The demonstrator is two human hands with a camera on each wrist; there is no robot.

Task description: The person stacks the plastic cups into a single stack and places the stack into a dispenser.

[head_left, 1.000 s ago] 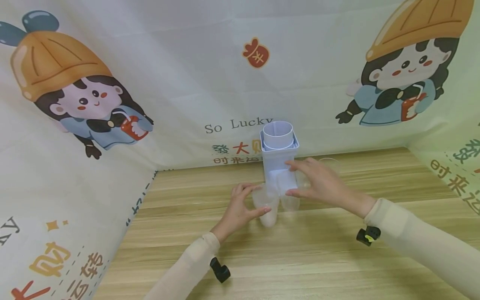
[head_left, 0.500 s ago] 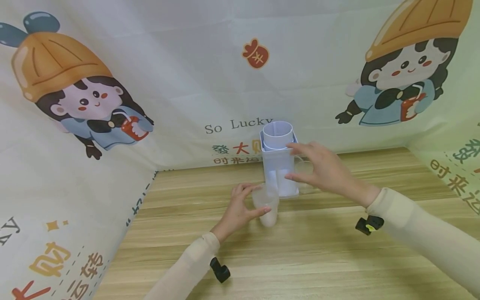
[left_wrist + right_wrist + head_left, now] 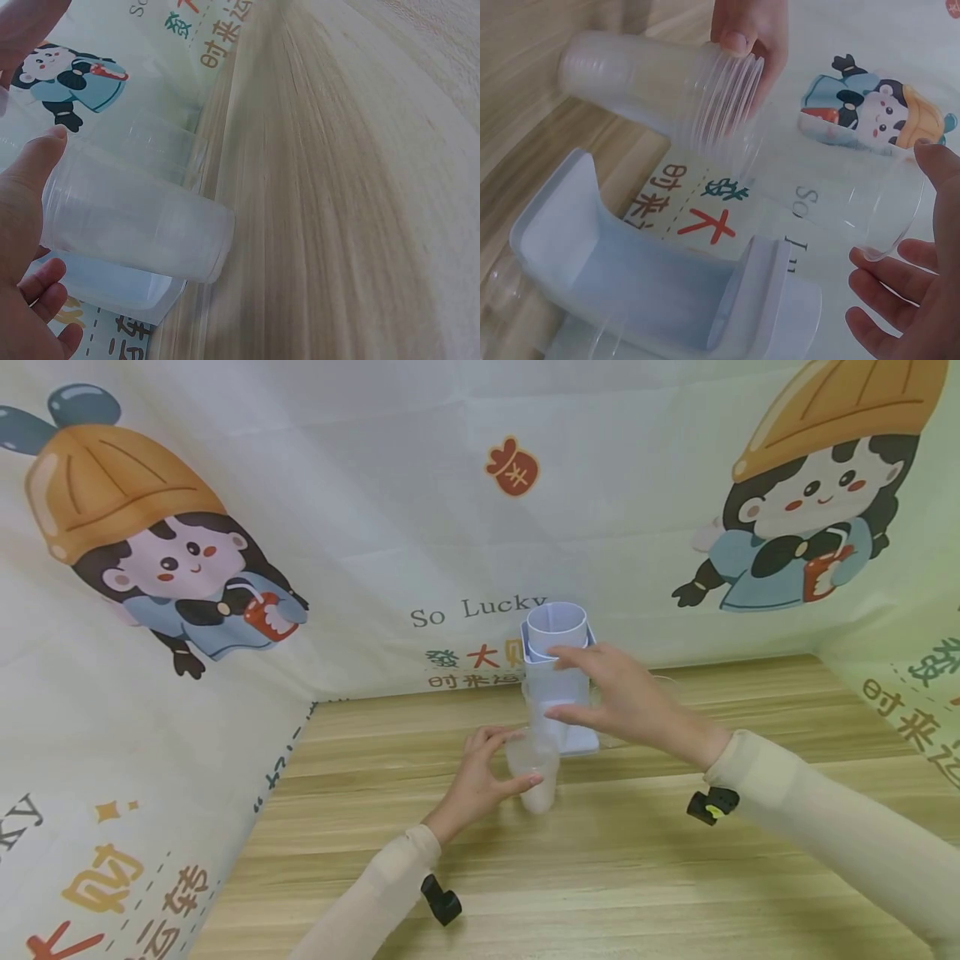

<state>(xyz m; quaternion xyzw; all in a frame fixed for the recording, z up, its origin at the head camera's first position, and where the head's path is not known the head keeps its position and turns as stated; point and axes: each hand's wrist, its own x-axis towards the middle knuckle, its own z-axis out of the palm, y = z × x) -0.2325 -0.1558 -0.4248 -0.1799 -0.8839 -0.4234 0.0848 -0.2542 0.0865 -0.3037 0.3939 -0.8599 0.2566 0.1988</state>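
My left hand (image 3: pixel 480 777) holds a stack of nested clear plastic cups (image 3: pixel 536 785) around the rims, with the thumb in front. In the right wrist view the stack (image 3: pixel 652 82) lies across the upper left, its several rims close together. My right hand (image 3: pixel 630 702) grips a single clear plastic cup (image 3: pixel 832 180) by its rim, thumb on one side and fingers on the other. The base of this cup is right at the mouth of the stack. Behind both hands stands a pale lavender cup dispenser (image 3: pixel 558 685) with a round tube on top, partly covered by the right hand.
The dispenser stands on the wood-grain table (image 3: pixel 420 877) near the back cloth (image 3: pixel 420 510). A faint clear rim (image 3: pixel 663 679) shows beyond the right hand, most of it hidden. Each sleeve carries a black wrist camera mount (image 3: pixel 441 900).
My right hand moves slightly right and up from the stack, then back left with a clear cup over the stack's mouth. My left hand stays in place around the stacked cups.
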